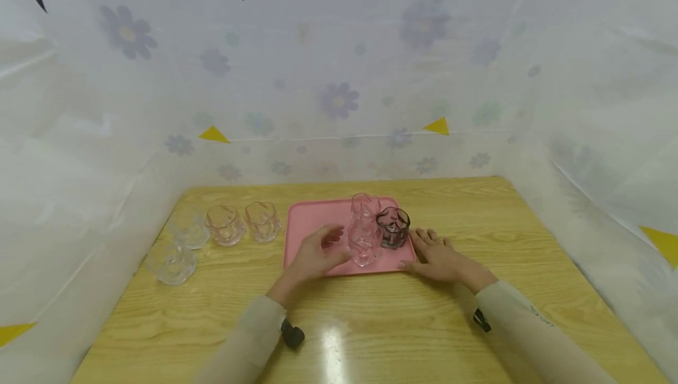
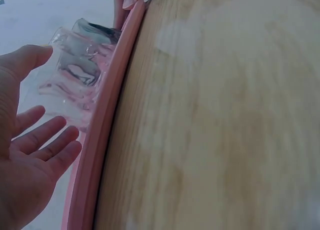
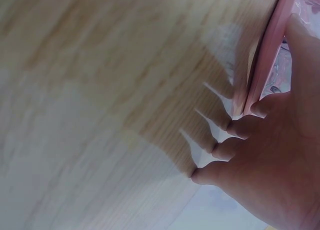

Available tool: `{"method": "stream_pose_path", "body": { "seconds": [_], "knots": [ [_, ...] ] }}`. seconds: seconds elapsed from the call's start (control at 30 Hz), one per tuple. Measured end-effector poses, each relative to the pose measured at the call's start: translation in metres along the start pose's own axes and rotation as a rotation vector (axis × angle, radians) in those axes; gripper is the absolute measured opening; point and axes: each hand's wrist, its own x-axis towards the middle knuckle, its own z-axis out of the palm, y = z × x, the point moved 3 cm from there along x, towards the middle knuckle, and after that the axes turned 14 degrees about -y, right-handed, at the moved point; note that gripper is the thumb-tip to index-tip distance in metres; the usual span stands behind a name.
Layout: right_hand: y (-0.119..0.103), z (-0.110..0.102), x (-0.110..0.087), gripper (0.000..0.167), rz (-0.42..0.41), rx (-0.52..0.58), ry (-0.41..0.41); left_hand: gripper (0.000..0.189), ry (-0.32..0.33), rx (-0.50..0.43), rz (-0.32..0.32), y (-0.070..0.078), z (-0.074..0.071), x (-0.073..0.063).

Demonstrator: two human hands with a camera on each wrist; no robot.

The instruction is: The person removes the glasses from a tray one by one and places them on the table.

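A pink tray (image 1: 312, 213) lies on the wooden table with three wavy glasses on its right part. One dark grey glass (image 1: 393, 229) stands near the right edge; a clear glass (image 1: 364, 245) is in front and another clear glass (image 1: 365, 202) behind it. My left hand (image 1: 313, 252) hovers over the tray, thumb and fingers spread apart, beside the front clear glass; in the left wrist view the hand (image 2: 32, 155) holds nothing. My right hand (image 1: 438, 259) rests at the tray's right edge, fingers spread, with the thumb at the front right corner of the rim (image 3: 265, 60).
To the left of the tray stand several more glasses on the table: a clear glass (image 1: 263, 222), another glass (image 1: 225, 226) next to it, and two more clear glasses (image 1: 190, 228) (image 1: 173, 265) nearer the left edge. White flowered sheeting (image 1: 339, 154) encloses the table's back and sides.
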Motion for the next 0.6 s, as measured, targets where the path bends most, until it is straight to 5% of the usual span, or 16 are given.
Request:
{"method": "stream_pose_path", "body": {
  "seconds": [0.6],
  "knots": [
    [0.004,0.001,0.002,0.102,0.006,-0.015,0.007,0.085,0.012,-0.003,-0.080,-0.001,0.024,0.021]
  ]
}}
